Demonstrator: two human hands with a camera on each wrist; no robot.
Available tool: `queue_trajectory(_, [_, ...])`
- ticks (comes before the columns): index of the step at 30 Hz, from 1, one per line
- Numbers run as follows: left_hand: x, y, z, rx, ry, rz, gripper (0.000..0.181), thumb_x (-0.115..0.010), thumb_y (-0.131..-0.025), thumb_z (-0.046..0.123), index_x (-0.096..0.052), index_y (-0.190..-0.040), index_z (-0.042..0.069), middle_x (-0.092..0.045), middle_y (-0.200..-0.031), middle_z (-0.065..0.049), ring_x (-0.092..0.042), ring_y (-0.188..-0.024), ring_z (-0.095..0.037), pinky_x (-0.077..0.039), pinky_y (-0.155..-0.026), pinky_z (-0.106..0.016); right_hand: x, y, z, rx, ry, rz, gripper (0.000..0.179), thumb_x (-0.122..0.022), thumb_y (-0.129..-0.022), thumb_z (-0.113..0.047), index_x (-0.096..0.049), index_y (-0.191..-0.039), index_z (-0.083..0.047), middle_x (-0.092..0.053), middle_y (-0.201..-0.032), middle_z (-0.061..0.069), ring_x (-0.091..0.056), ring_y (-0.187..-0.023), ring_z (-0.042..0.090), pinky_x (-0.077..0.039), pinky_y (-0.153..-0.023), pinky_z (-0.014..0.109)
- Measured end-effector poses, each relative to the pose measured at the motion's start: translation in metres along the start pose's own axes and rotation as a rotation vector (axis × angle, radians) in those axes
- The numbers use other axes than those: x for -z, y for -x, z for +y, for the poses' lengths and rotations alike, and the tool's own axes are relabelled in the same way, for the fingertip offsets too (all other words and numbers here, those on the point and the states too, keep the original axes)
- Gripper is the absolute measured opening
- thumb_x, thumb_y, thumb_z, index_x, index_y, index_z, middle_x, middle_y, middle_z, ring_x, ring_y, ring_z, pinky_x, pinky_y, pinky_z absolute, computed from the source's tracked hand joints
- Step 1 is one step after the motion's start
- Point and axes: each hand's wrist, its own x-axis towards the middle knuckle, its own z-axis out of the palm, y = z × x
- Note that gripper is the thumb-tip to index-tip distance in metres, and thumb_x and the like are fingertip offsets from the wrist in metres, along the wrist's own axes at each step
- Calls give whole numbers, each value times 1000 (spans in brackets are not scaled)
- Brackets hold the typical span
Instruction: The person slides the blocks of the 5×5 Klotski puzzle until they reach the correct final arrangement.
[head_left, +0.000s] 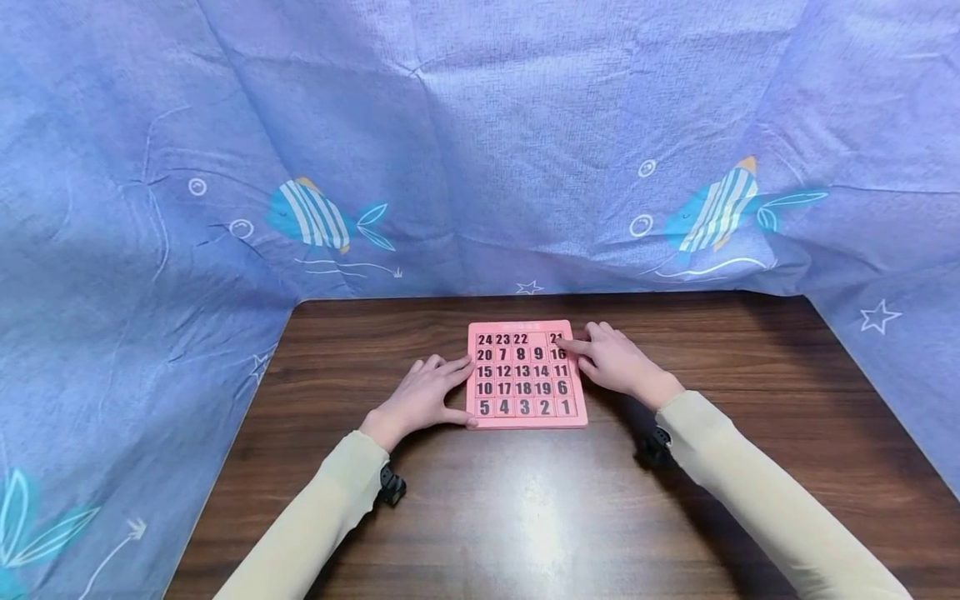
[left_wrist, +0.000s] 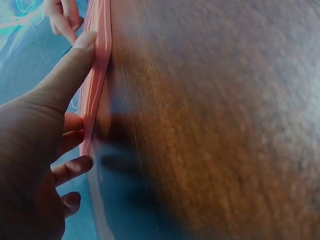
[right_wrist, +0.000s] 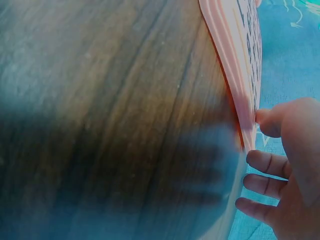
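A pink sliding number puzzle lies flat at the middle of the table in the head view. Its top row reads 24, 23, 22, a gap, then 21. My left hand is at the puzzle's left side, thumb at the near corner and a fingertip farther up the edge. In the left wrist view, the thumb rests on the pink frame. My right hand reaches over the right edge, its extended index finger touching the tile 21. Its other fingers stay off the tiles, loosely bent in the right wrist view.
The dark wooden table spreads around the puzzle. A blue curtain with fish prints hangs behind the far edge and along both sides. Small black devices are worn at the wrists.
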Motion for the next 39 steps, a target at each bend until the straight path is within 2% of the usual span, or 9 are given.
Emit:
queue_trajectory(7, [-1,0,-1,8,2,-3,95,-61,-69,73,-36,-145,21,-35,-149,5,-39,-105,-15,-31,-83,-34,2,-13,-8,2,-5,30,34,-56,-89,-21,-65,-121,-18,-47,-87,6,-41,-77,24,-35,-68,38])
queue_trajectory(10, [-1,-1,-1,9,-2,-8,95,-61,-69,73,-36,-145,21,-35,-149,5,-40,-104,-15,-31,-82,-34,0,-21,-14,21,-3,39,33,-55,-90,-23,-65,-121,-16,-53,-98,9,-45,-89,27,-37,-77,42])
queue_trajectory(13, [-1,-1,0,6,2,-12,95,-61,-69,73,-36,-145,21,-35,-149,5,-40,-103,-15,-30,-81,-33,-3,-28,-20,78,-21,45,34,-55,-90,-23,-64,-121,-11,-57,-116,11,-47,-107,31,-37,-89,49])
queue_trajectory(16, [-1,-1,0,7,5,-17,96,-60,-69,74,-36,-145,21,-34,-150,5,-39,-103,-14,-30,-81,-34,-7,-32,-26,140,-37,15,40,-55,-90,-23,-59,-127,-7,-55,-130,12,-44,-121,36,-33,-97,55])
queue_trajectory(21, [0,0,0,4,7,-12,95,-62,-69,72,-37,-145,20,-35,-149,4,-40,-103,-15,-31,-81,-34,-12,-35,-33,185,-24,-70,47,-51,-93,-27,-50,-136,-8,-46,-141,8,-34,-132,37,-26,-102,58])
queue_trajectory(31, [2,-1,0,21,8,-13,95,-61,-69,73,-36,-145,22,-35,-149,5,-39,-102,-15,-30,-80,-33,-4,-34,-31,159,-75,-96,45,-52,-93,-24,-52,-135,-8,-48,-140,8,-33,-132,39,-25,-102,59])
queue_trajectory(39, [0,0,0,21,7,-22,95,-60,-70,73,-35,-146,22,-34,-150,5,-39,-105,-15,-31,-83,-34,2,-22,-20,77,-103,-142,42,-51,-94,-21,-53,-134,-12,-47,-141,6,-32,-133,37,-25,-101,60])
